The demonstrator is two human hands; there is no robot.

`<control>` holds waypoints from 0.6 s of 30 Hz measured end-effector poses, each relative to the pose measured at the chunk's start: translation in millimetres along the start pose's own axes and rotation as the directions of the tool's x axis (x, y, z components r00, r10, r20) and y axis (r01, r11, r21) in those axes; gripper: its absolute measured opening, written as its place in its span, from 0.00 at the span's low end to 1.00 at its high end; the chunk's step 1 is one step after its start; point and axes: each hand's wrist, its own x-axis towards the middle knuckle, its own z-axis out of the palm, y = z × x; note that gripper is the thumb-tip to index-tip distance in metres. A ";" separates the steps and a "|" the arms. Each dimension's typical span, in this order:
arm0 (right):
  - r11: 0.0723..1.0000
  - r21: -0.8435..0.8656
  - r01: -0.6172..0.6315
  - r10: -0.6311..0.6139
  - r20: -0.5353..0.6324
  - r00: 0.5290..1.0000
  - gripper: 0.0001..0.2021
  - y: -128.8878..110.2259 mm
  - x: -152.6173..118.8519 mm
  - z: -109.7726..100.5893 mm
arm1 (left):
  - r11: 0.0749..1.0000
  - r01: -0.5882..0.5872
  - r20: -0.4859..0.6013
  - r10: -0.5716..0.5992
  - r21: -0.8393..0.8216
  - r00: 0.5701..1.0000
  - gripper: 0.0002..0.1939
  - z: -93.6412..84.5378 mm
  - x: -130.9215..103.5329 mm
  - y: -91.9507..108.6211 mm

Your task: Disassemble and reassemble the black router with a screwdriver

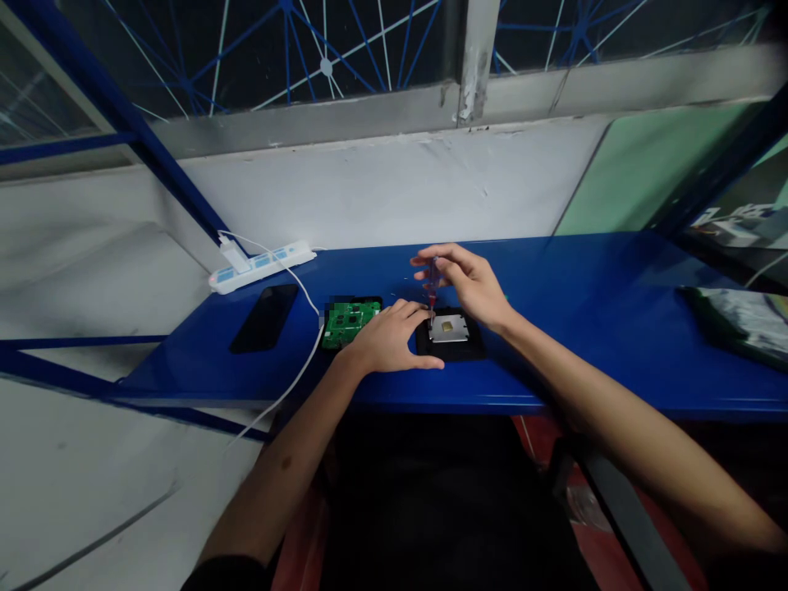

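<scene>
At a blue desk, a person's right hand grips a slim screwdriver, fingers closed around it and shaft nearly upright, seemingly to seat the tip squarely at the left edge of a metal plate on a black case. The left hand spreads open at the case's left side, thumb near its front edge, probably steadying it. A green circuit board sits left of the case, apparently within reach; farther left lies a phone.
</scene>
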 end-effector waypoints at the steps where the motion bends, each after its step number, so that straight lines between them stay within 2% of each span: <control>1: 1.000 -0.007 0.006 -0.006 -0.006 1.000 0.12 0.9 -0.5 0.8 | 1.000 -0.002 0.000 0.002 0.000 1.000 0.43 -0.2 0.1 0.2; 6: 0.996 -0.071 0.052 -0.056 -0.049 0.997 0.10 4.3 -1.3 2.6 | 1.000 0.003 0.005 -0.003 0.002 1.000 0.42 -0.7 0.3 1.1; 12: 0.998 -0.061 0.002 -0.005 -0.050 0.999 0.11 -0.8 -2.6 3.0 | 1.000 0.001 0.002 -0.001 -0.001 1.000 0.42 -1.5 0.0 1.7; 18: 0.996 -0.079 0.029 -0.035 -0.071 0.997 0.12 4.4 -1.6 2.1 | 1.000 0.004 0.003 -0.004 -0.010 1.000 0.43 -0.6 -0.4 0.9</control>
